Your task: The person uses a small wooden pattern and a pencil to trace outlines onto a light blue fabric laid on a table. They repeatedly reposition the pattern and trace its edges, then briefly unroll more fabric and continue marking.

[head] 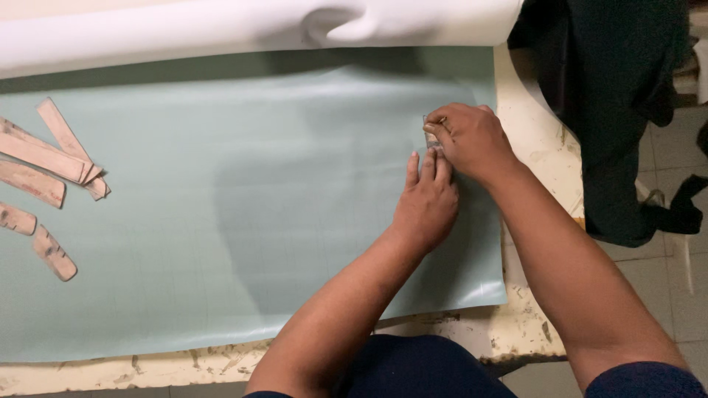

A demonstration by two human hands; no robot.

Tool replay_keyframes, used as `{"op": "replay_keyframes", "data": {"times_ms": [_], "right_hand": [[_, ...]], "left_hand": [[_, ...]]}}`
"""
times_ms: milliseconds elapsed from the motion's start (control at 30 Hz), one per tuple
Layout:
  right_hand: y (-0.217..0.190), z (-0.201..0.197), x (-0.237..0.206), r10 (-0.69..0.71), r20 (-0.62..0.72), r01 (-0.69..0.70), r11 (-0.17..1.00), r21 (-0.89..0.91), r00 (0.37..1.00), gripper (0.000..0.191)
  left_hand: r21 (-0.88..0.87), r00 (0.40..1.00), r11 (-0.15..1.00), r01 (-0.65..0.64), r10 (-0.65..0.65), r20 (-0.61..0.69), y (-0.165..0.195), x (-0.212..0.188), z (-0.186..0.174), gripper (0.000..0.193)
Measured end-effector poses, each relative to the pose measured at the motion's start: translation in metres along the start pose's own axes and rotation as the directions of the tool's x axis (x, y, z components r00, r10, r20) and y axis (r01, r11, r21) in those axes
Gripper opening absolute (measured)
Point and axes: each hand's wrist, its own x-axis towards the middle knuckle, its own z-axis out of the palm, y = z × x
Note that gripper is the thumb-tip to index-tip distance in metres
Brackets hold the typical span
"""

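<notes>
a wide pale green sheet (221, 206) covers most of the worn white table (516, 332), its near edge running just inside the chipped table rim. along the far side lies a thick white roll (221, 29) of the same material, dented near its right end. off to the right a dark cloth (612, 110) hangs beside the table over the tiled floor. on the left of the sheet, a scatter of pinkish cardboard strips (44, 158), some overlapping, two smaller rounded ones lower down. now the hands, both up near the sheet's right edge. the left hand (426, 206) lies flat, fingers pressed together and pointing away, pinning the sheet down. the right hand (472, 140) sits just beyond it, touching its fingertips, curled with thumb and fingers pinching a small greyish piece (432, 137) held against the sheet. what that piece is, too small to tell. it rests on the sheet close to the right edge, between the two hands.
</notes>
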Motion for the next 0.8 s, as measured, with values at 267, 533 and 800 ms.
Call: {"op": "replay_keyframes", "data": {"times_ms": [267, 533, 800], "right_hand": [[0.002, -0.003, 0.009, 0.11, 0.084, -0.108, 0.993, -0.038, 0.99, 0.018], [-0.001, 0.002, 0.025, 0.005, -0.013, -0.005, 0.998, -0.055, 1.0, 0.019], [0.012, -0.007, 0.012, 0.08, -0.024, -0.079, 0.996, 0.037, 0.997, 0.018]], "left_hand": [[-0.265, 0.988, 0.961, 0.085, -0.047, 0.146, -0.019, 0.005, 0.0, 0.024], [-0.287, 0.987, 0.951, 0.117, -0.08, 0.137, -0.031, 0.012, -0.001, 0.025], [-0.298, 0.979, 0.942, 0.154, -0.104, 0.177, -0.042, 0.016, 0.0, 0.034]]}}
